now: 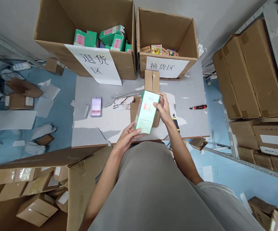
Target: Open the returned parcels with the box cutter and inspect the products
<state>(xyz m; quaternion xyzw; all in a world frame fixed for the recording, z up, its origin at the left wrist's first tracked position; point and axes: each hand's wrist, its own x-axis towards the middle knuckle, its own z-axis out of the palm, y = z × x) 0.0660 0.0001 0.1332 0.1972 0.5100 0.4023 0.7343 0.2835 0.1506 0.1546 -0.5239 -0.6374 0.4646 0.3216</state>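
Note:
A green product box [146, 112] with small coloured pictures and printed text is held tilted between my two hands. My left hand [127, 136] grips its lower left corner, thumb on the front face. At the upper right edge, my right hand [163, 107] holds it with the thumb on the front. Behind and below the green box, an opened small cardboard box [134, 110] lies on the table [189, 123], partly hidden, its flap [151, 81] raised toward the back. A yellow-and-black utility knife [176, 123] lies just right of my right wrist.
Two large cartons stand at the back: the left carton [54, 51] holds several green boxes, the right carton [189, 38] smaller colourful boxes. A phone [96, 106] and a red utility knife [198, 107] lie on the table. A big carton [81, 179] of parcels stands lower left; shelves [271, 29] are right.

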